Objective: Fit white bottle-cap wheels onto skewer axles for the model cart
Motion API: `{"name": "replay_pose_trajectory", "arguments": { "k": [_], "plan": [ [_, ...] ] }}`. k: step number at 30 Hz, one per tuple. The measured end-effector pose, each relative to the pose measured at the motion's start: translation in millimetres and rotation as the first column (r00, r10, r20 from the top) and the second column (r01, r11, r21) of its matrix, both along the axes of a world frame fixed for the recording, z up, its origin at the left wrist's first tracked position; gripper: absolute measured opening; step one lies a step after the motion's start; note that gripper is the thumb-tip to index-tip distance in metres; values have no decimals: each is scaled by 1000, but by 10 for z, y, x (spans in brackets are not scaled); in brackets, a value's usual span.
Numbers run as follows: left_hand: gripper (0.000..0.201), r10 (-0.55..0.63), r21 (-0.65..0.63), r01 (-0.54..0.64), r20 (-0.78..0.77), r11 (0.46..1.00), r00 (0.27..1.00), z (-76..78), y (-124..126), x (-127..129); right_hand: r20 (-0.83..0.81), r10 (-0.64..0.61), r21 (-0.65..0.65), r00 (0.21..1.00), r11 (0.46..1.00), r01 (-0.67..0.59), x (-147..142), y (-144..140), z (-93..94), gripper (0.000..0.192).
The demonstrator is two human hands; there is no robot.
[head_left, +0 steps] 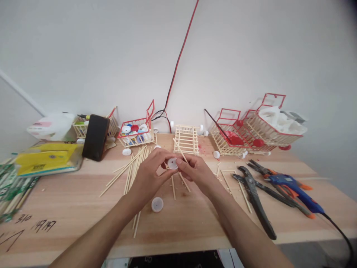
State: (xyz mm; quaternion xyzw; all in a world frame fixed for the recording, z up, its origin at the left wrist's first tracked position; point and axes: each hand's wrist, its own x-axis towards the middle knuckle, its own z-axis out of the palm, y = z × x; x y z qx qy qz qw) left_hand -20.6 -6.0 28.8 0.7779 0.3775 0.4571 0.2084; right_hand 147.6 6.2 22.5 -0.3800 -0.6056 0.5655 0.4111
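Pale wall behind, a light wooden bench below, and at the middle of it a small white bottle cap held up just above the boards. Both hands meet on it. The left hand has its fingers pinched on the cap's left rim, and the right hand closes on the right rim, where a thin bamboo stick rises away toward the wall. Whether the stick is fixed to the cap or only held against it cannot be told. The cap's flat face looks up toward the camera, between the two sets of fingertips, equally near to each hand; the stick's long axis runs from the right fingers up and to the left.

A second white cap lies on the bench just below the left wrist. Loose sticks are fanned out to the left of the hands. Behind stands an unpainted stick frame, and left of it a small red-trimmed basket of caps. To the right lie black pliers and a blue glue gun; two red-trimmed stick carts stand against the wall.
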Motion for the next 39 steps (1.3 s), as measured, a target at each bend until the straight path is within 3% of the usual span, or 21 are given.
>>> {"name": "replay_pose_trajectory", "arguments": {
  "k": [4, 8, 13, 16, 19, 21, 25, 30, 33, 35, 37, 39],
  "plan": [
    [26, -23, -63, 25, 36, 998, 999, -52, 9, 0, -60, 40, -86, 997, 995, -45, -1, 5, -23, 32],
    [25, -34, -170, 52, 106, 984, 994, -86, 25, 5, -73, 46, -66, 996, 997, -51, 16, 3, -24, 34],
    [26, -41, -276, 146, 353, 950, 935, -20, 57, -26, 1, -102, 3, 995, 995, 102, 65, 29, -10, 42],
    [26, -81, -398, 323, 517, 859, 852, 20, 45, -36, 179, -165, 159, 970, 978, 137, 54, 50, -45, 44],
    [27, -155, -488, 498, 584, 717, 796, 8, 13, -20, 331, -131, 330, 935, 944, 15, 5, 54, -120, 36],
    [30, -153, -513, 530, 606, 675, 781, -18, 5, -4, 364, -83, 365, 927, 929, -60, -18, 58, -166, 33],
    [31, -68, -498, 438, 599, 748, 798, -38, 36, 8, 423, -102, 385, 900, 920, -77, 6, 78, -157, 33],
    [35, 23, -479, 251, 496, 841, 868, 14, 59, -15, 393, -370, 526, 842, 841, 124, 187, -40, 99, 22],
    [34, 63, -469, 179, 454, 865, 889, 34, 42, -19, 419, -515, 595, 747, 778, 203, 537, -209, 242, 22],
    [32, 45, -461, 194, 459, 866, 887, 28, 32, -13, 454, -640, 627, 620, 724, 287, 940, -344, 266, 23],
    [30, 20, -451, 222, 472, 864, 881, 10, 26, -1, 519, -749, 650, 412, 659, 379, 1457, -494, 229, 25],
    [29, -6, -440, 242, 473, 865, 881, -14, 26, 16, 646, -754, 641, 123, 623, 448, 2016, -647, 144, 26]
  ]
}}
